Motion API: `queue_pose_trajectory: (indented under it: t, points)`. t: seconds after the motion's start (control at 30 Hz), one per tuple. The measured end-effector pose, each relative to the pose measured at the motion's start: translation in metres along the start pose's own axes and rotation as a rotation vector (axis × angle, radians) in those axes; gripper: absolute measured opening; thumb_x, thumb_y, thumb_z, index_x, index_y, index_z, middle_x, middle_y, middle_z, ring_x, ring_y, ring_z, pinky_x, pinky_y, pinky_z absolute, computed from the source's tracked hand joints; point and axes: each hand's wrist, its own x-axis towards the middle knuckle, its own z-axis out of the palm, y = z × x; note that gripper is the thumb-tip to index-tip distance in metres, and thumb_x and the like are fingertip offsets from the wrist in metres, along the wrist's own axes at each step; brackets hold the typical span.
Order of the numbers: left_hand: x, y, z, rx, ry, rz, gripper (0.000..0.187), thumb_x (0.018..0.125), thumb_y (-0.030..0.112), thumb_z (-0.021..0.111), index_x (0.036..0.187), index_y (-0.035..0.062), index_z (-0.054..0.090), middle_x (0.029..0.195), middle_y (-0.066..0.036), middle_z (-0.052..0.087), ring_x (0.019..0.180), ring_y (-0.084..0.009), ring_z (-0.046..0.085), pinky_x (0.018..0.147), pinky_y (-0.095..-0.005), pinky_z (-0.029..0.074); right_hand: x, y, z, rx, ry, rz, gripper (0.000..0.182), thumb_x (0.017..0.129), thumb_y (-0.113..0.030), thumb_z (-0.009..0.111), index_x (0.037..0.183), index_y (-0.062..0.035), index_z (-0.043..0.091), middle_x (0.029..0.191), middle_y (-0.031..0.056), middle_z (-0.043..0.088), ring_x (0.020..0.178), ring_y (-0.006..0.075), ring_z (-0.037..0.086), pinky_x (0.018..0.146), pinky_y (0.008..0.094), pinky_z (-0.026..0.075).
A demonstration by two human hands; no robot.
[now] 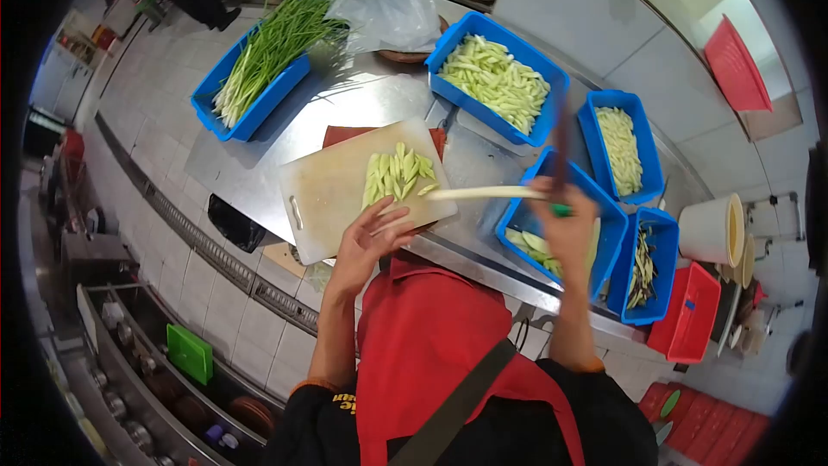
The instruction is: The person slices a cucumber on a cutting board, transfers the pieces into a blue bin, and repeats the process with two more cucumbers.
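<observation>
My left hand (373, 237) holds nothing; its fingers are apart at the near edge of the white cutting board (328, 174). Slanted pale-green vegetable slices (395, 174) lie on the board just beyond those fingertips. My right hand (567, 223), blurred by motion, is closed around a knife (562, 142) with a green handle and a smeared dark blade pointing away from me. A long pale peeled vegetable stalk (487, 193) reaches from that hand to the board's right edge. Under the hand is a blue tub (611, 223) with pale green pieces in it.
Blue tubs of cut vegetable (493, 82) and smaller white-green pieces (619, 151) stand at the back right. Another holds dark scraps (642, 272), beside a red bin (687, 315) and a white bucket (711, 231). Green onions (280, 47) fill a tub at the back left.
</observation>
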Motion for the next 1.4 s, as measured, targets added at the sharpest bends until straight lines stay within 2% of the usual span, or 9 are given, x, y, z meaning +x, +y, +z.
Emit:
queue_pose_trajectory:
  t: [0.17,0.3,0.43,0.5,0.57,0.6,0.7,1.03,1.4]
  points:
    - [0.003,0.01,-0.025,-0.355,0.31,0.102,0.065,0.101,0.017,0.064,0.153,0.0004,0.029,0.137,-0.025,0.056,0.12,-0.037,0.063,0.101,-0.0459,0.056,-0.045,-0.029,0.154,0.305,-0.388,-0.116,0.029,0.077,0.007,0.068,0.105,0.0022,0.072,0.101,0.0192,0.072,0.095,0.0342,0.071,0.085,0.0369,0.056]
    - [0.019,-0.032,-0.112,0.015,0.646,0.212,0.056,0.094,-0.003,0.064,0.145,-0.0034,0.04,0.126,-0.02,0.06,0.107,-0.0287,0.067,0.1,-0.0429,0.056,-0.076,-0.017,0.185,0.128,-0.493,-0.139,0.039,0.078,-0.001,0.076,0.117,-0.0001,0.07,0.108,0.0195,0.072,0.098,0.0316,0.071,0.084,0.0342,0.055]
    - [0.016,-0.042,-0.129,0.284,0.685,0.45,0.075,0.088,-0.003,0.074,0.151,-0.0013,0.033,0.143,-0.021,0.049,0.126,-0.0268,0.056,0.104,-0.0361,0.049,-0.093,-0.021,0.151,-0.066,-0.516,0.232,0.046,0.096,-0.014,0.063,0.14,-0.0075,0.057,0.12,0.0277,0.066,0.108,0.0437,0.066,0.093,0.0443,0.051]
    - [0.0,-0.032,-0.128,0.374,0.744,0.444,0.096,0.08,0.009,0.085,0.156,0.0013,0.026,0.151,-0.026,0.039,0.137,-0.0347,0.046,0.112,-0.045,0.041,-0.104,-0.028,0.135,-0.114,-0.545,0.212,0.047,0.099,-0.013,0.058,0.145,-0.0094,0.053,0.121,0.0287,0.066,0.109,0.045,0.065,0.094,0.0457,0.05]
    - [-0.022,-0.011,-0.12,1.154,0.878,0.479,0.116,0.068,0.025,0.094,0.157,0.0013,0.022,0.155,-0.028,0.034,0.147,-0.0398,0.032,0.12,-0.0506,0.027,-0.11,-0.03,0.127,-0.169,-0.569,0.174,0.049,0.102,-0.013,0.053,0.15,-0.0114,0.048,0.122,0.0297,0.065,0.11,0.0463,0.064,0.094,0.047,0.05]
    - [-0.033,-0.009,-0.124,1.327,0.727,0.405,0.128,0.06,0.043,0.094,0.158,0.0005,0.023,0.159,-0.032,0.025,0.149,-0.0462,0.023,0.122,-0.0544,0.02,-0.115,-0.031,0.123,-0.179,-0.602,0.183,0.05,0.102,-0.01,0.05,0.152,-0.0127,0.045,0.121,0.0302,0.065,0.109,0.0468,0.064,0.094,0.0474,0.049]
    - [-0.039,-0.028,-0.124,1.508,0.498,0.251,0.123,0.064,0.051,0.09,0.157,-0.001,0.028,0.162,-0.032,0.02,0.149,-0.0486,0.022,0.12,-0.0558,0.021,-0.124,-0.034,0.121,-0.195,-0.653,0.21,0.052,0.102,-0.009,0.048,0.154,-0.0139,0.042,0.118,0.0304,0.066,0.107,0.0475,0.064,0.094,0.0483,0.049]
    - [-0.002,-0.052,-0.107,1.345,0.735,0.413,0.118,0.068,0.053,0.086,0.156,-0.0016,0.029,0.163,-0.032,0.016,0.151,-0.047,0.019,0.121,-0.0564,0.017,-0.129,-0.022,0.138,-0.473,-0.767,0.063,0.067,0.097,-0.005,0.05,0.159,-0.022,0.034,0.086,0.023,0.06,0.072,0.045,0.063,0.07,0.0545,0.051]
    - [-0.002,-0.046,-0.099,1.337,0.747,0.347,0.117,0.067,0.05,0.086,0.155,-0.0035,0.03,0.163,-0.031,0.018,0.152,-0.0453,0.018,0.122,-0.0566,0.014,-0.139,-0.017,0.136,-0.544,-0.801,0.019,0.074,0.094,-0.004,0.049,0.162,-0.0213,0.025,0.087,0.0236,0.06,0.07,0.0449,0.063,0.068,0.0548,0.054]
